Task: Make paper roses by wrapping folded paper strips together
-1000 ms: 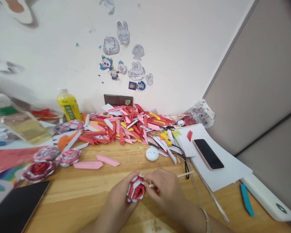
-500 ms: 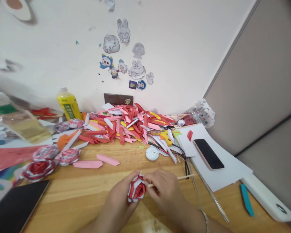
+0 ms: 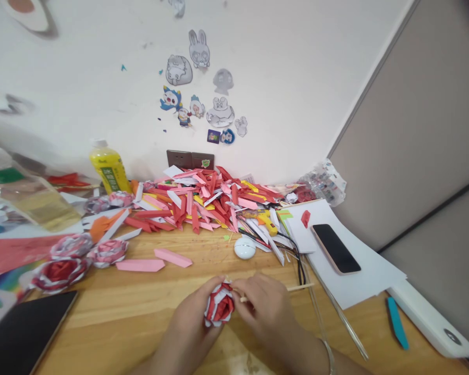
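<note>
My left hand [image 3: 190, 324] cups a red and white paper rose [image 3: 219, 304] just above the wooden desk [image 3: 133, 312]. My right hand [image 3: 266, 308] pinches the rose's right side and also holds a thin wooden stick [image 3: 299, 287] that points out to the right. Both hands meet near the desk's front edge, at the bottom middle of the view.
A heap of red, pink and yellow folded paper strips [image 3: 207, 203] lies along the wall. Three finished roses [image 3: 78, 255] sit at the left, with a yellow bottle [image 3: 109, 169] behind. A phone [image 3: 335, 248] lies on white sheets at right, a dark tablet [image 3: 23, 333] at bottom left.
Both hands stay on the rose; the right fingers shifted a little and the stick tilted slightly. The view drifted a touch.
</note>
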`<state>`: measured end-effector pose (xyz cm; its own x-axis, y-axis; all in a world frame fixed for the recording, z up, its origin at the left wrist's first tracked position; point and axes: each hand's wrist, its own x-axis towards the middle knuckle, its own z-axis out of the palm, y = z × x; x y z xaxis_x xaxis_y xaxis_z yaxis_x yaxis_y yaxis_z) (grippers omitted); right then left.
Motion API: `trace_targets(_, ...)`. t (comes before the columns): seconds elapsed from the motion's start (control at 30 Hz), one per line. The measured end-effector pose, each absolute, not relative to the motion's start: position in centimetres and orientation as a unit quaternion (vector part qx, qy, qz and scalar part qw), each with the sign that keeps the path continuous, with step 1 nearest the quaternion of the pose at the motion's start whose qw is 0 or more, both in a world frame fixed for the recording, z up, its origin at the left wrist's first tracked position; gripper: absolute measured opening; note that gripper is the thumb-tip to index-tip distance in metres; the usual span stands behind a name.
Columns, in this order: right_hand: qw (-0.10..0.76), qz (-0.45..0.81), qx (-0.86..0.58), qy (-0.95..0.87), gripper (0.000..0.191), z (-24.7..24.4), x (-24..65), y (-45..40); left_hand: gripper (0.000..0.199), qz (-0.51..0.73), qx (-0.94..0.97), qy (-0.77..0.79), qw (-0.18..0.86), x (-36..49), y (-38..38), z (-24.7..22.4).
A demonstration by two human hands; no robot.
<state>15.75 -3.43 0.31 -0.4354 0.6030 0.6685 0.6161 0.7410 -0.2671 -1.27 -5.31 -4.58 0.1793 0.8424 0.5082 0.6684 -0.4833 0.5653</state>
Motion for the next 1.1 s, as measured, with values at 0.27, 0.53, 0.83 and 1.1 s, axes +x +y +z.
trace_targets(0.27, 0.405, 0.000, -0.347, -0.846, 0.025, 0.1, 15.6, -3.4, 0.044, 0.409, 0.754, 0.501, 0.120, -1.3, -5.6, -4.7)
trace_targets(0.53, 0.384, -0.016, -0.343, -0.857, 0.036, 0.0, 15.5, -3.5, 0.046, 0.414, 0.758, 0.491, 0.110, -1.3, -5.5, -4.7)
trace_targets(0.83, 0.333, 0.290, -0.437, -0.784, 0.010, 1.6, 16.4, -2.1, 0.042, 0.450, 0.754, 0.439, 0.189, -1.2, -5.0, -2.9)
trace_targets(1.1, 0.308, 0.253, -0.445, -0.802, 0.008, 3.1, 16.9, -2.0, 0.041, 0.431, 0.741, 0.459, 0.235, -1.1, -4.8, -3.0)
